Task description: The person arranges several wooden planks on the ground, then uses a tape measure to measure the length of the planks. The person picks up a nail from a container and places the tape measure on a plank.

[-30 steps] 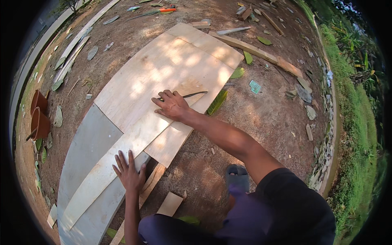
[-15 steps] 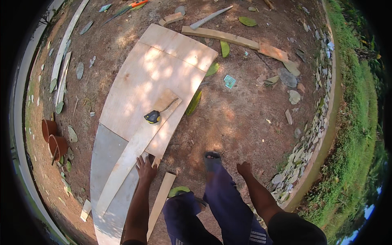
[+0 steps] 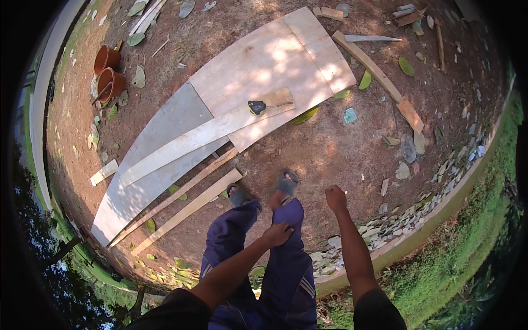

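Observation:
My left hand (image 3: 278,235) hangs in front of my trouser leg, away from the boards, its fingers curled in with nothing seen in them. Out to the right over bare soil, my right hand (image 3: 335,197) is closed in a fist; what it may hold is hidden. Ahead lies a large curved plywood panel (image 3: 236,66), joined at its near left by a grey tapering sheet (image 3: 159,132). A long pale wooden strip (image 3: 187,140) crosses both. On its far end rests a black and yellow tape measure (image 3: 256,107), its blade partly pulled out.
Two narrow wooden battens, one a loose plank (image 3: 190,209), lie between the panel and my feet. Brown pots (image 3: 110,84) stand at far left. A bent timber piece (image 3: 368,66) lies beyond the panel. Leaves line a low kerb (image 3: 407,250) at right, with grass beyond.
My left hand has lifted off the board's edge and come back over my leg, its fingers now curled. The view has turned rightward, and my feet stand side by side.

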Demonstrator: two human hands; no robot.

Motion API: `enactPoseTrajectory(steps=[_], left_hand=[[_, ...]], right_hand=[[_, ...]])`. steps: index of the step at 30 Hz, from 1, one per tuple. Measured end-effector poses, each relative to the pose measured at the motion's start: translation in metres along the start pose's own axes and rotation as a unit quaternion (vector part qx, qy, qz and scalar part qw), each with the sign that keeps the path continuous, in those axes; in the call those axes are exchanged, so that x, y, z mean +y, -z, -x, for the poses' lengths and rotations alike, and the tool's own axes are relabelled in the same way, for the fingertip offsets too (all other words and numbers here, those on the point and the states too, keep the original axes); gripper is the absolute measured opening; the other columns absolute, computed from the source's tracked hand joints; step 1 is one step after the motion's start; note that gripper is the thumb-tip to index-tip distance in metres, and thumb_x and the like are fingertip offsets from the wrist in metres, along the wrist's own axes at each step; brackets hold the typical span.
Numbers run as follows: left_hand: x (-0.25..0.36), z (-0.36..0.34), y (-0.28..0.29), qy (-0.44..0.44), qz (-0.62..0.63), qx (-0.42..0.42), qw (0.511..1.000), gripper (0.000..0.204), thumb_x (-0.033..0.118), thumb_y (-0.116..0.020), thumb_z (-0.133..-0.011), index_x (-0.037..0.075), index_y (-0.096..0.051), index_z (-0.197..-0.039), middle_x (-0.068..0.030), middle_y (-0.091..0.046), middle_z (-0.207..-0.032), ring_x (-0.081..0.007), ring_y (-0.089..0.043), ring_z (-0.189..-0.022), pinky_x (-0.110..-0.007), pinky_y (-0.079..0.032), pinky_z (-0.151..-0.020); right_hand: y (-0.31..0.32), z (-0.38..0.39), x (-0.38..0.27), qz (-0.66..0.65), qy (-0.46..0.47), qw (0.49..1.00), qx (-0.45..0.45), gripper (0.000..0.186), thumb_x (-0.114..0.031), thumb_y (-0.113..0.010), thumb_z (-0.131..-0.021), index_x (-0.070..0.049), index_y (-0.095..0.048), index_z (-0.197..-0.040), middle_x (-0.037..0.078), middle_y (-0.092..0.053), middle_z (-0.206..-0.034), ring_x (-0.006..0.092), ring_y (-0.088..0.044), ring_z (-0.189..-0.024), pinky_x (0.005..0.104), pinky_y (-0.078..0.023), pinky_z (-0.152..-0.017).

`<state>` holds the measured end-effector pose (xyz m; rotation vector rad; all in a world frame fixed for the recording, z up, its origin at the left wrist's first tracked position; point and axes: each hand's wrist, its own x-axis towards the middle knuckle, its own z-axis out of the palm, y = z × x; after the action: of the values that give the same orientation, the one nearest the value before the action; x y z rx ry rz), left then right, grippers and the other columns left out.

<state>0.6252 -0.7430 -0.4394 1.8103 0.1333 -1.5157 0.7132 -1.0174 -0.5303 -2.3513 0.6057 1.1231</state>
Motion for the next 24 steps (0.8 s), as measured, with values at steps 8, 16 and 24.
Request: enactPoseTrajectory(steps=[8, 16, 24], left_hand=[[-0.114, 0.074, 0.091, 0.068, 0.067, 0.143, 0.985, 0.046, 0.037, -0.053, -0.097, -0.002, -0.061, -0.119, -0.0258, -0.066, -0.114, -0.0429, -0.062, -0.11, -0.05, -0.047, -0.096], [-0.208, 0.179, 0.144, 0.129, 0.238, 0.274, 0.923, 0.044, 0.036, -0.054, -0.094, -0.002, -0.065, -0.115, -0.0282, -0.067, -0.112, -0.0433, -0.063, -0.108, -0.05, -0.048, -0.096], [-0.282, 0.221, 0.087, 0.154, 0.334, 0.269, 0.89, 0.041, 0.025, -0.053, -0.089, -0.002, -0.064, -0.118, -0.029, -0.068, -0.11, -0.0417, -0.065, -0.108, -0.048, -0.049, -0.096]], right_hand=[[-0.032, 0.038, -0.218, -0.019, 0.134, 0.988, -0.08, 0.034, -0.032, -0.064, -0.093, -0.001, -0.067, -0.107, 0.019, -0.071, -0.1, 0.032, -0.069, -0.095, 0.04, -0.051, -0.084], [-0.097, 0.08, -0.328, 0.184, 0.207, 0.946, -0.169, 0.04, -0.035, -0.064, -0.092, -0.003, -0.068, -0.115, 0.023, -0.069, -0.112, 0.0344, -0.067, -0.106, 0.0401, -0.051, -0.093], [-0.096, 0.155, -0.586, 0.123, 0.394, 0.9, -0.138, 0.034, -0.025, -0.064, -0.096, 0.002, -0.064, -0.117, 0.02, -0.071, -0.106, 0.0261, -0.07, -0.098, 0.0364, -0.054, -0.086]])
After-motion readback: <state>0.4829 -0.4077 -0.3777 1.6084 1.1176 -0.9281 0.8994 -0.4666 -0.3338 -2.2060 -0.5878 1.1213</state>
